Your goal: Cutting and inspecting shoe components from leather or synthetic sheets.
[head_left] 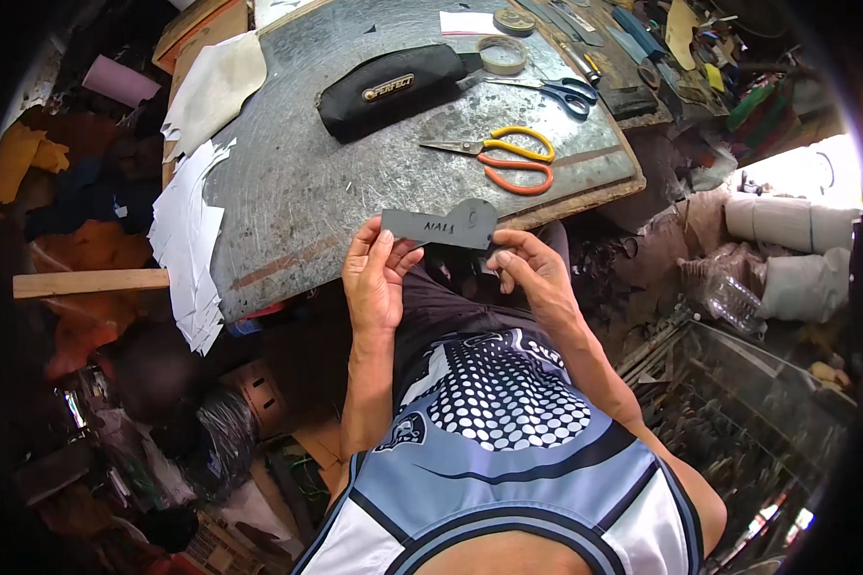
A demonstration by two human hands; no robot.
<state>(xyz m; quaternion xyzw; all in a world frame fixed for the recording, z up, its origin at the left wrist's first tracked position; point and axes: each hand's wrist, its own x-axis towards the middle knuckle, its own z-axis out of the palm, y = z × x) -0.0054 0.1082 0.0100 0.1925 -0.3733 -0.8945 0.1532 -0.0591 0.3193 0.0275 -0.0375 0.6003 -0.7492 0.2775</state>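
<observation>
Both my hands hold a flat dark grey pattern piece (438,228), long with one rounded end and handwriting on it, just off the table's near edge. The left end is pinched between thumb and fingers of my left hand (380,273). At the rounded right end, my right hand (530,270) grips the lower corner with thumb and forefinger. Beyond the piece, scissors with yellow and orange handles (518,158) lie on the metal-topped table (316,211). Farther back are scissors with dark blue handles (571,94) and a black zip pouch (388,91).
White cut sheets (192,240) hang over the table's left edge, below a cream sheet (222,81). Two tape rolls, one of them pale (503,56), sit near the pouch. A wooden bar (91,283) juts out at left. Wrapped white rolls (791,225) lie at right.
</observation>
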